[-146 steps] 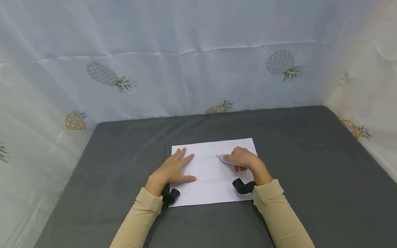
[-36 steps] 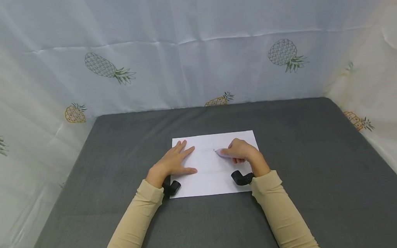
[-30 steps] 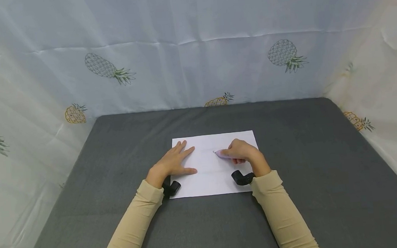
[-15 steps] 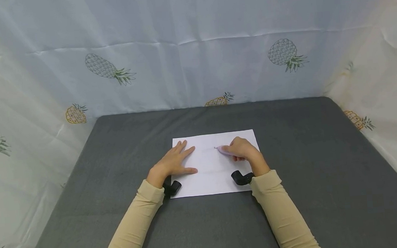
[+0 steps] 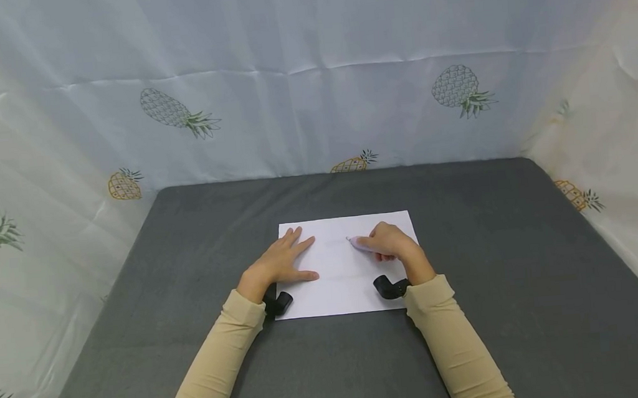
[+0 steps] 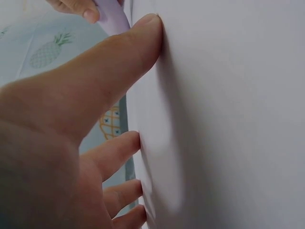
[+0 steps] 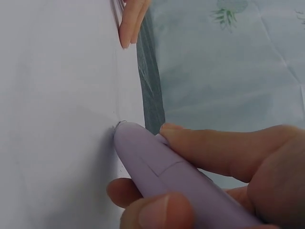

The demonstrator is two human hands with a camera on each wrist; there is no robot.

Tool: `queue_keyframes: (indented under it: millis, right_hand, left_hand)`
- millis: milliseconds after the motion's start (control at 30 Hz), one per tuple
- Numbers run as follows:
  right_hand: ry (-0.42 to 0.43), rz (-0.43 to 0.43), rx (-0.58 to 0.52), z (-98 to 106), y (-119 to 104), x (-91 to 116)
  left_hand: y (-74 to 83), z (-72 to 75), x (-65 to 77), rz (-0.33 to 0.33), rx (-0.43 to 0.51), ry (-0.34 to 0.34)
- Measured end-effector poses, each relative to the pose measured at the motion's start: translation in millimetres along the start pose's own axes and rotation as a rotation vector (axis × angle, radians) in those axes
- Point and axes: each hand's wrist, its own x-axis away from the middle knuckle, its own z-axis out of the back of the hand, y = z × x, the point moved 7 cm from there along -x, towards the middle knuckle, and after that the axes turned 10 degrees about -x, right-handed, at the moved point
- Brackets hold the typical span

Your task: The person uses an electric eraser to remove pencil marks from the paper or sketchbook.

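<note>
A white sheet of paper (image 5: pixel 332 295) lies flat on the dark grey table. My left hand (image 5: pixel 276 265) rests on its left part with the fingers spread. In the left wrist view the thumb and fingertips of that left hand (image 6: pixel 71 102) touch the paper. My right hand (image 5: pixel 392 243) grips a thick, lavender, pen-shaped tool (image 7: pixel 167 167) with a rounded front end and a small raised button under one finger. The front end of this tool (image 5: pixel 360 243) meets the paper right of its middle. A few tiny dark marks show at the tip; its exact kind is unclear.
The dark grey tabletop (image 5: pixel 333 373) spreads around the paper. A pale curtain (image 5: pixel 312 112) printed with pineapples hangs behind and along both sides. Black wrist cameras, such as the right one (image 5: pixel 389 287), sit over the paper's lower part.
Compared with one second ago, the right hand and the tool tip have shifted slightly up and to the right on the paper. The left hand stays in place; the head view tilts slightly.
</note>
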Motion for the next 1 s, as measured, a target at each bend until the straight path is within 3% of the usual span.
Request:
queue_keyframes:
  millis: [333,667,1000]
  right_hand:
    - [-0.067,-0.005,0.009,-3.6,-1.1,5.4]
    - [0.028,-0.005,-0.038,4.5,0.0,3.5]
    - [0.006,0.027,-0.141,15.7,7.6,10.4]
  left_hand:
    - [0.2,0.6,-1.1,0.001,-0.009,-0.002]
    - [-0.1,0.9,-0.4,0.012,-0.006,-0.007]
    - [0.2,-1.4,-1.4,0.010,-0.006,-0.007]
